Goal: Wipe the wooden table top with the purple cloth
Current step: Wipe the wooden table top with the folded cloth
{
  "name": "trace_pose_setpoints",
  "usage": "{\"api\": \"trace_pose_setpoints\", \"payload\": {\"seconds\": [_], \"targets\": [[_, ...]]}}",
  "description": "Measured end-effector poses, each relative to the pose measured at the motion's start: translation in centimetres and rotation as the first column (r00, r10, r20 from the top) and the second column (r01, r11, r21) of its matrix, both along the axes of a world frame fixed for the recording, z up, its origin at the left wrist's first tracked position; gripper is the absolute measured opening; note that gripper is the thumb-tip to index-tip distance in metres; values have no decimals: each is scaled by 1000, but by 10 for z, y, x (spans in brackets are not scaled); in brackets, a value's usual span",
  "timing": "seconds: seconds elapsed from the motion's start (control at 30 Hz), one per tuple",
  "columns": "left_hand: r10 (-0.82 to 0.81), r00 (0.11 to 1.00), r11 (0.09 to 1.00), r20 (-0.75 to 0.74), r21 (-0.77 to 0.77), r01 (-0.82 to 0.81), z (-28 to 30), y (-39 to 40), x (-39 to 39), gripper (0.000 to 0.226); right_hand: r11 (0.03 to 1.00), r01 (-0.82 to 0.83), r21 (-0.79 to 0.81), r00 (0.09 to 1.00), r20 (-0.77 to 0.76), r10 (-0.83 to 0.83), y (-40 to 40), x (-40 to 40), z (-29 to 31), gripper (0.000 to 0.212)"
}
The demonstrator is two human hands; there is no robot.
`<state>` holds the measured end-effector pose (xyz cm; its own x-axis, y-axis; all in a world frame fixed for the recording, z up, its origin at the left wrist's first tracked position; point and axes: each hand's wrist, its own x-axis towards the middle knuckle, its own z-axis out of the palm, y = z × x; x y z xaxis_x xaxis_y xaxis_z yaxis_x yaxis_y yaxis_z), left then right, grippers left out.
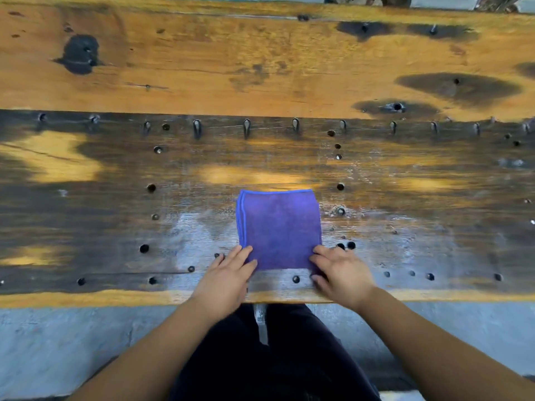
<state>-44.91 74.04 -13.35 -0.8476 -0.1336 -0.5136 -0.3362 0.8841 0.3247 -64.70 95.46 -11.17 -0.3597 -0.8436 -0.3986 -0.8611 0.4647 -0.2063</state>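
Here, nearest the person, the left hand (228, 273) and right hand (337, 272) rest flat at the near corners of the purple cloth (279, 228), fingers spread and pressing down rather than pinching it. The cloth is folded square and lies just ahead of both hands, about equally near each, near the front edge of the wooden table (260, 68). Any push would carry it straight away across the boards. Beyond, pale patches show, possibly damp, though I can't be sure.
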Motion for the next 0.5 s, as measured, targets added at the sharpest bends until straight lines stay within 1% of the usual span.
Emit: {"api": "trace_pose_setpoints", "payload": {"seconds": [0.03, 0.07, 0.13, 0.2, 0.27, 0.37, 0.5], "targets": [[33, 999, 999, -19, -4, -33, -3, 3, 7, 51, 999, 39, 1, 999, -17, -39, 1, 4, -3, 31], [61, 995, 998, -74, -26, -63, -2, 5, 7, 52, 996, 89, -23, 995, -42, -90, -2, 6, -4, 33], [162, 972, 985, -169, -38, -170, 4, 8, -6, 50, 976, 194, -100, 978, -64, -201, -19, 7, -5, 32], [321, 924, 945, -207, 10, -326, 7, 13, -35, 53, 946, 270, -182, 959, -35, -280, -44, 5, -10, 31], [401, 889, 914, -221, 30, -405, 4, 20, -66, 58, 924, 316, -217, 947, 18, -319, -72, 3, -17, 40], [346, 906, 934, -243, -1, -357, -12, 23, -98, 58, 921, 344, -185, 939, 75, -336, -99, 3, -33, 53], [278, 943, 947, -181, -113, -301, -35, 23, -101, 59, 960, 272, -70, 962, 19, -271, -96, 5, -54, 60]]}}
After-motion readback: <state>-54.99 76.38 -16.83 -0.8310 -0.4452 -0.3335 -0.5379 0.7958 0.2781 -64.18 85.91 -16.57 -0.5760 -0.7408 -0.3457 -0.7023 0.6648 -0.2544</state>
